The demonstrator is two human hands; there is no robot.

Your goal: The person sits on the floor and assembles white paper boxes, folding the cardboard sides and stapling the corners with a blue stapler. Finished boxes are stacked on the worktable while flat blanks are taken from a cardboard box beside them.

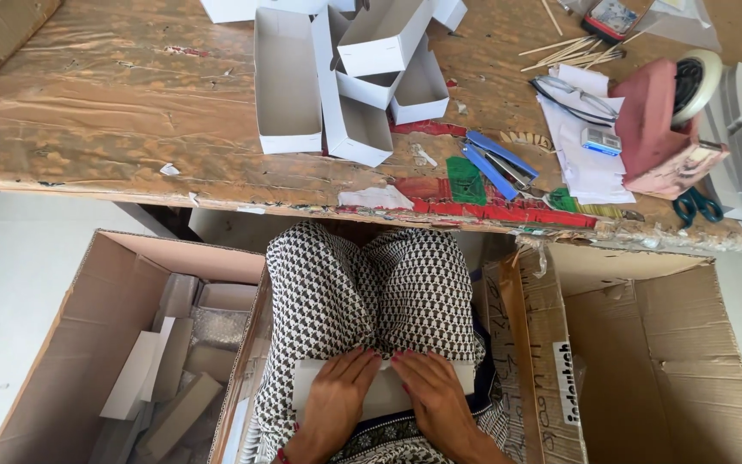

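Worn wooden table [130, 103] bears white boxes [349, 77], apparently a stapler [495, 163].

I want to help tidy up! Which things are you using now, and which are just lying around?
In use:
left hand
right hand
flat white card on the lap

Lying about:
open white boxes
blue stapler
tape dispenser
scissors
wooden sticks

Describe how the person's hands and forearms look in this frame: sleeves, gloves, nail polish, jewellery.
Both the left hand and the right hand are bare, with no gloves and no sleeves reaching the visible forearms. The fingernails carry dark red or maroon polish. A red band or bangle shows at the left wrist, partly cut off by the frame edge. No rings are discernible.
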